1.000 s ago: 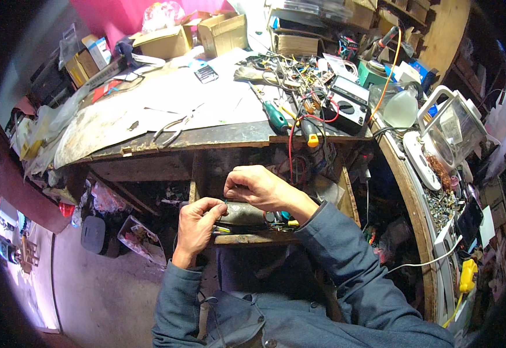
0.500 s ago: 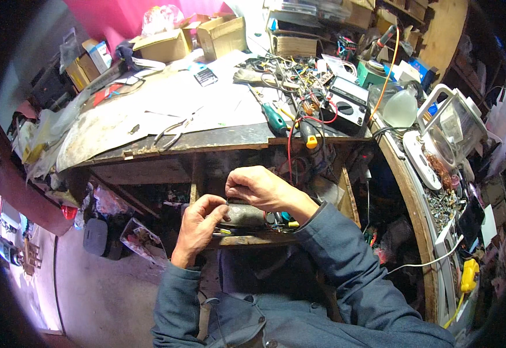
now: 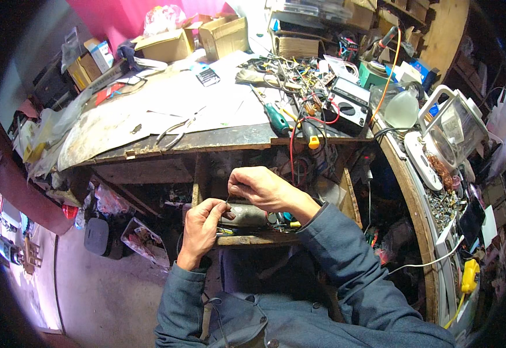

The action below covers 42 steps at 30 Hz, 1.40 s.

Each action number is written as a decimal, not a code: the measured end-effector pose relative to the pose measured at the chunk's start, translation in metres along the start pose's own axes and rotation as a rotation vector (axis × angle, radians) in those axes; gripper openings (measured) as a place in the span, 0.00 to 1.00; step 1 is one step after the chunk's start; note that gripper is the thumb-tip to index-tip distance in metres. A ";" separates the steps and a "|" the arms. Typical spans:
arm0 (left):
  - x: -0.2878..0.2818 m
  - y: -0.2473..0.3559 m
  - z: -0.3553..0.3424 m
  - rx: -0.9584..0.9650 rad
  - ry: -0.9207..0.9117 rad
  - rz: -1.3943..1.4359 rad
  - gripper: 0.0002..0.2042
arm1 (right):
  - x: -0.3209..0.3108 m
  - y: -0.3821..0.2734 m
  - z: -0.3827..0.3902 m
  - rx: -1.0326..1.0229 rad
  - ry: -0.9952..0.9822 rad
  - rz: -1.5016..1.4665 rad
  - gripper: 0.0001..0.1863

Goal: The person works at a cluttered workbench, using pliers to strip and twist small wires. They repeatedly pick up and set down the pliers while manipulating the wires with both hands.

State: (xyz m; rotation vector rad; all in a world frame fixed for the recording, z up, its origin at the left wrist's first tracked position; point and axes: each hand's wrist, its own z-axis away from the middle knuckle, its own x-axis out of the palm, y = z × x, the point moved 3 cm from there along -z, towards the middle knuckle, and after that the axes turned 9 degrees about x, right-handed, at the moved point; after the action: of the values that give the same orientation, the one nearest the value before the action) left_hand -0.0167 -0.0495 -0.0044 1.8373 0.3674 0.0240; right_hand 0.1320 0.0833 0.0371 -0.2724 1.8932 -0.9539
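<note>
Above the drawer (image 3: 247,239) of the workbench, my two hands are close together. My left hand (image 3: 200,225) is closed, with thumb and index fingertip pressed together. My right hand (image 3: 261,188) is curled just above it, fingertips pinched and pointing at the left fingertips. A thin dark strand seems to run between the two pinches; it is too small to name. Right beside the left fingertips, a grey rounded, cylinder-like object (image 3: 247,214) lies in the drawer. It is partly covered by my hands, so its kind cannot be told.
On the bench lie pliers (image 3: 176,132), a green-handled screwdriver (image 3: 276,119) and a multimeter (image 3: 350,105) with red leads. Tangled wires (image 3: 299,75) are heaped behind them. Cardboard boxes (image 3: 224,36) stand at the back. A cluttered side shelf (image 3: 401,191) runs along my right.
The left hand has shifted slightly and the gap between the two pinches has widened a little, with a thin strand showing there. The view has moved slightly.
</note>
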 end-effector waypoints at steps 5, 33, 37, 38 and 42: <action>-0.002 -0.002 -0.002 0.033 0.000 0.029 0.12 | -0.001 0.014 -0.001 0.189 0.201 -0.301 0.08; -0.013 -0.003 0.001 0.046 0.250 0.241 0.05 | 0.021 -0.003 0.002 0.154 -0.065 -0.301 0.07; -0.014 -0.008 0.002 0.001 0.245 0.306 0.06 | 0.020 -0.002 0.003 0.119 0.017 -0.377 0.08; -0.017 -0.008 0.002 -0.002 0.241 0.286 0.06 | 0.020 -0.003 0.001 0.119 0.013 -0.362 0.08; -0.014 -0.005 0.004 -0.006 0.256 0.271 0.06 | 0.018 -0.005 0.003 0.023 0.078 -0.249 0.09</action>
State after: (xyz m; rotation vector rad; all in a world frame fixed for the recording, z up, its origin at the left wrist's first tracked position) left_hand -0.0307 -0.0555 -0.0075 1.8708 0.2918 0.4493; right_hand 0.1237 0.0684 0.0282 -0.4722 1.9483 -1.1657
